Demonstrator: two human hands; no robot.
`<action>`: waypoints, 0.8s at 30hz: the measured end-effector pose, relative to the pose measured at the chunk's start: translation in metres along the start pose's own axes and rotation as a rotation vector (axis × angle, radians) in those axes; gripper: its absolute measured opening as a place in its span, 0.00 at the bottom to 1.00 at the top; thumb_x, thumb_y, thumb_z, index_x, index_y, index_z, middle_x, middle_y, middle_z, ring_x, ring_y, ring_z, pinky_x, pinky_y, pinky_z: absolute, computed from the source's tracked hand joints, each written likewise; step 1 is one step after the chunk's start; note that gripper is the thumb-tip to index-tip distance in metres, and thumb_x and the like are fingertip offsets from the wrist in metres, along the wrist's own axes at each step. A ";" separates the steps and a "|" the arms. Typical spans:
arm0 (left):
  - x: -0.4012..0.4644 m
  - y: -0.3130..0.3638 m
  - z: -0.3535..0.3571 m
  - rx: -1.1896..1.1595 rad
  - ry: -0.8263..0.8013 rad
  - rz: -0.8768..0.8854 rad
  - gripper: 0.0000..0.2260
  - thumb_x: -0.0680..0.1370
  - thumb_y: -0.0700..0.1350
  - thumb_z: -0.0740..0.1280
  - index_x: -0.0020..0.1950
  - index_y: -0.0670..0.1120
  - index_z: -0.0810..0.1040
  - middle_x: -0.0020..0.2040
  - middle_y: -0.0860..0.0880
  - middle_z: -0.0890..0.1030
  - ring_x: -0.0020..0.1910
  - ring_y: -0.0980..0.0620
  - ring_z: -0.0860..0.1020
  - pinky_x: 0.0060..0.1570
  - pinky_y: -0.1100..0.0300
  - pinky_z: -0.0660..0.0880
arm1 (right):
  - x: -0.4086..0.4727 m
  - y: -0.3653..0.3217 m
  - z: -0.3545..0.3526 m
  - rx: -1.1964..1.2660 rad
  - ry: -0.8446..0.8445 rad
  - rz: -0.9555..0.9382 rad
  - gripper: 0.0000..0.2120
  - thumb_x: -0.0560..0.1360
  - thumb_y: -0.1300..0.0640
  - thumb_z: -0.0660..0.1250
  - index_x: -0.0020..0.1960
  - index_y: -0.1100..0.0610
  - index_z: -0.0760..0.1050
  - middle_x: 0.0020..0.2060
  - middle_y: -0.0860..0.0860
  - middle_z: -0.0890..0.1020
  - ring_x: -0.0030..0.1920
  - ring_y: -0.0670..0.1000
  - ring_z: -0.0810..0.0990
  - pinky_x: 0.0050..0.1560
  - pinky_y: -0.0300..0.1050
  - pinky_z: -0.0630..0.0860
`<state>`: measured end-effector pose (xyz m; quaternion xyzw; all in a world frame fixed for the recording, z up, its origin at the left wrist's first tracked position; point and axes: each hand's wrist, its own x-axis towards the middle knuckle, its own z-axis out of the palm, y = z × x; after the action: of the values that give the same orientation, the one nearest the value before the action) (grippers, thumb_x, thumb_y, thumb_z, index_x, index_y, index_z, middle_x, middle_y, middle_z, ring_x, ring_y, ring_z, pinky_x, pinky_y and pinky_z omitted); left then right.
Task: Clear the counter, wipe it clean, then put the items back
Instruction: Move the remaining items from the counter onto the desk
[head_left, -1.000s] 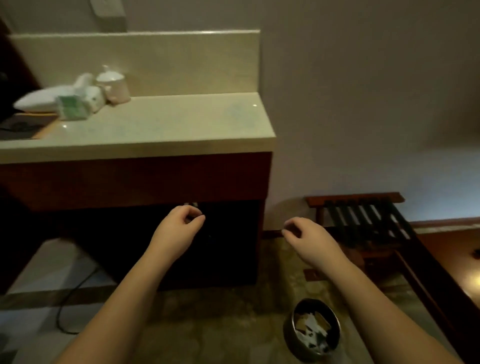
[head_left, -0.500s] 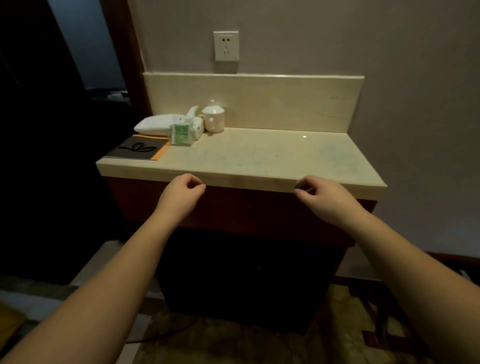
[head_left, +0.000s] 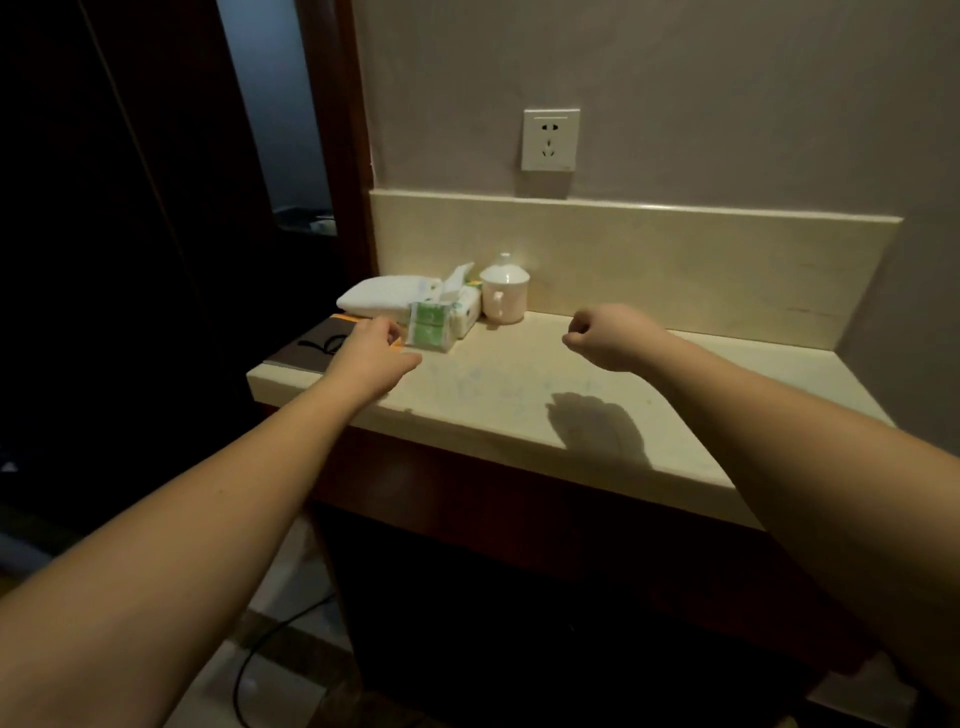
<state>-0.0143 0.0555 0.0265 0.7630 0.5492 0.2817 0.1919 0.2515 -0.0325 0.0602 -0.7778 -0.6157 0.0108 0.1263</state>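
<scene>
The left hand (head_left: 375, 349), fingers loosely curled and its grip empty, hovers just beside the green packet (head_left: 429, 327) at the desk's (head_left: 519, 410) back-left corner; the right hand (head_left: 605, 338), curled empty, hangs farther off.

Worn on the head, looking forward and down over the near edge of the counter (head_left: 519, 410) toward its far left corner and the wall socket (head_left: 550, 139) (single view); close, dim, perhaps slightly tilted.
</scene>
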 end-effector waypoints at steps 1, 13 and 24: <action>0.014 -0.001 0.002 -0.014 -0.013 -0.005 0.23 0.75 0.51 0.70 0.67 0.43 0.70 0.62 0.49 0.71 0.54 0.48 0.75 0.38 0.59 0.72 | 0.018 -0.001 0.004 0.007 -0.008 -0.003 0.16 0.79 0.50 0.58 0.59 0.57 0.76 0.53 0.55 0.81 0.50 0.56 0.76 0.45 0.45 0.71; 0.144 -0.020 0.034 -0.159 -0.198 -0.143 0.39 0.72 0.47 0.75 0.77 0.46 0.58 0.72 0.46 0.67 0.60 0.49 0.73 0.52 0.59 0.72 | 0.162 -0.007 0.061 0.563 -0.148 0.065 0.16 0.78 0.45 0.59 0.51 0.56 0.77 0.44 0.53 0.83 0.38 0.51 0.78 0.33 0.42 0.71; 0.158 -0.034 0.042 -0.111 -0.344 -0.132 0.32 0.69 0.46 0.78 0.69 0.50 0.67 0.59 0.54 0.76 0.55 0.53 0.77 0.61 0.52 0.74 | 0.195 -0.023 0.084 1.013 -0.328 0.256 0.13 0.79 0.47 0.59 0.46 0.56 0.75 0.38 0.51 0.80 0.30 0.47 0.72 0.31 0.40 0.63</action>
<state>0.0256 0.2168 0.0080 0.7504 0.5410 0.1638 0.3426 0.2623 0.1752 0.0106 -0.6764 -0.4456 0.4424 0.3851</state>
